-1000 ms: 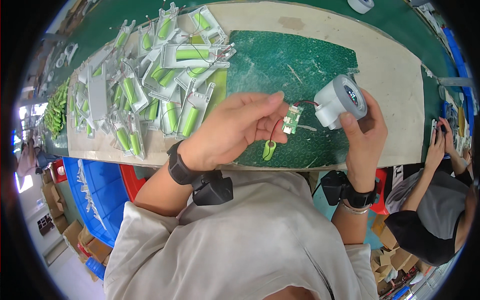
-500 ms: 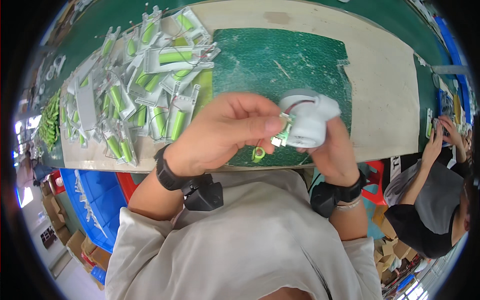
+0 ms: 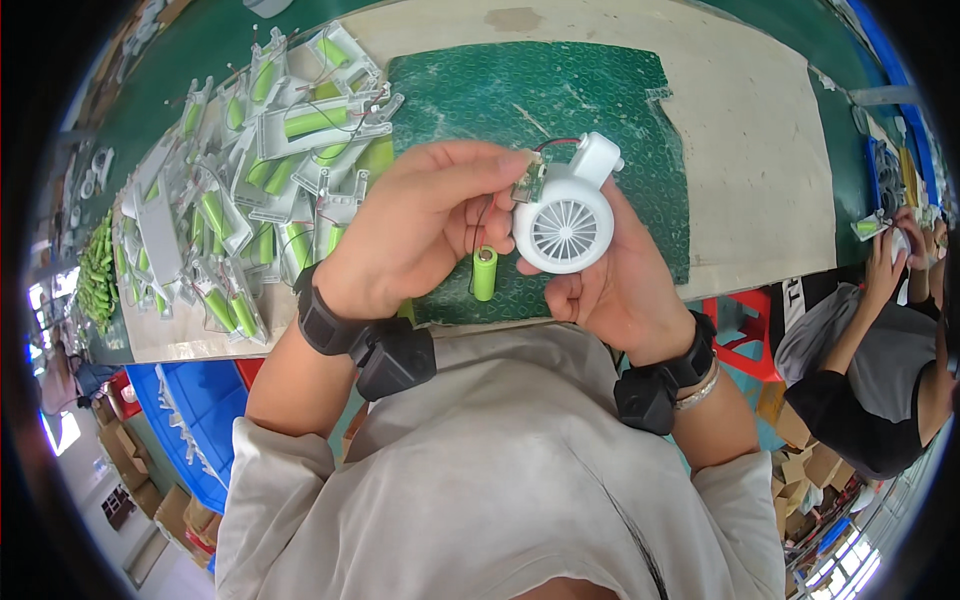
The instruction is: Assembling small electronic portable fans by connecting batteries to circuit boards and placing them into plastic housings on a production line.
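Note:
My right hand (image 3: 610, 285) is closed round a white round fan housing (image 3: 566, 225), its radial grille facing up and a short neck (image 3: 597, 157) pointing away from me. Between the thumb and fingers of my left hand (image 3: 440, 205) is a small green circuit board (image 3: 529, 182), held against the housing's left side. A dark red wire runs from the board to the neck. Below my left fingers a green cylindrical battery (image 3: 485, 274) hangs on a thin dark wire over the green mat (image 3: 520, 90).
Many white plastic shells (image 3: 165, 215) with green batteries and wires lie heaped on the left of the table. Further left is a pile of green batteries (image 3: 97, 270). A blue bin (image 3: 190, 420) stands below the table edge. At right, a co-worker's hands (image 3: 890, 250) handle parts.
The fan housing has been turned so that its grille now faces up. Both hands have shifted slightly, and the battery now dangles in fuller view below the left hand.

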Available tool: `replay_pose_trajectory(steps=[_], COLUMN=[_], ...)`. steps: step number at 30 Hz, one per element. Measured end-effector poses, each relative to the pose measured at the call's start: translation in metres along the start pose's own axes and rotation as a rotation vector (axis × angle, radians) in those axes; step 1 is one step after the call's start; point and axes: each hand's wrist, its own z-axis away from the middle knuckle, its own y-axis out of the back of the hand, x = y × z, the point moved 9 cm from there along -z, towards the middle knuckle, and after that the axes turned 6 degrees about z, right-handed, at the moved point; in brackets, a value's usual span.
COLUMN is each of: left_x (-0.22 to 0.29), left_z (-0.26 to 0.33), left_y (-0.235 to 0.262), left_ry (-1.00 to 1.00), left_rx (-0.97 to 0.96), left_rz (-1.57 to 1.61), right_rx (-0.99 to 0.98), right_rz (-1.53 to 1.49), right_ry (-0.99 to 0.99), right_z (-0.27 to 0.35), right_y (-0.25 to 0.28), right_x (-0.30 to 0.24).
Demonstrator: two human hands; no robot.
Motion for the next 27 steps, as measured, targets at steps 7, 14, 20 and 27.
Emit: replay_pose_trajectory(steps=[7, 14, 20, 27], left_x=[0.003, 0.017, 0.021, 0.037], left_z=[0.004, 0.018, 0.044, 0.089], left_y=[0.001, -0.008, -0.017, -0.083], left_ry=[-0.012, -0.215, -0.204, -0.384], left_rx=[0.018, -0.037, -0.164, -0.736], left_rz=[-0.076, -0.283, -0.306, -0.478], right_rx=[0.146, 0.264, 0.364, 0.516], right_rz=[0.251, 0.525, 1.063, 1.512], right_ry=[0.156, 0.707, 1.311, 1.907], right_z=[0.007, 0.039, 0.102, 0.194], right_y=[0.013, 0.004, -0.036, -0.099], right_x=[-0.015, -0.069, -0.106, -0.074])
